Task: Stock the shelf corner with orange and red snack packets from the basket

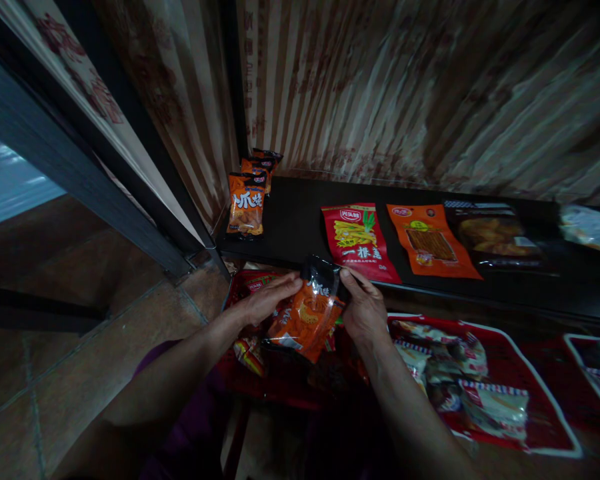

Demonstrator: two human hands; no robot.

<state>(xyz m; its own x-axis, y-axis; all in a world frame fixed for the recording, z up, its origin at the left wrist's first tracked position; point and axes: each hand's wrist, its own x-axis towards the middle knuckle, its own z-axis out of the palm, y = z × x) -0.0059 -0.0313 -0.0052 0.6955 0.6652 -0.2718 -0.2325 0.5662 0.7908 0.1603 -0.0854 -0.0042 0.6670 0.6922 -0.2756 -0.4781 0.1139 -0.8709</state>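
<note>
I've got the right hand (365, 307) pinching the orange packet (313, 317), left hand (270, 300) bracing it, apparently for steadiness, fingers straight, any pinch unclear.

Striped sheeting (430, 93) backs a black shelf (295, 223), dimly lit.

Place: apparently a shop or its stockroom | dark shelf (295, 217) with sealed snack packets (363, 243) laid out, matching orange packets (247, 208) lined up one behind another | red baskets (543, 408) below holding more bagged goods (497, 403) | black metal frame (141, 123), printed sheeting (405, 87) behind, tiled floor (105, 360)
</note>
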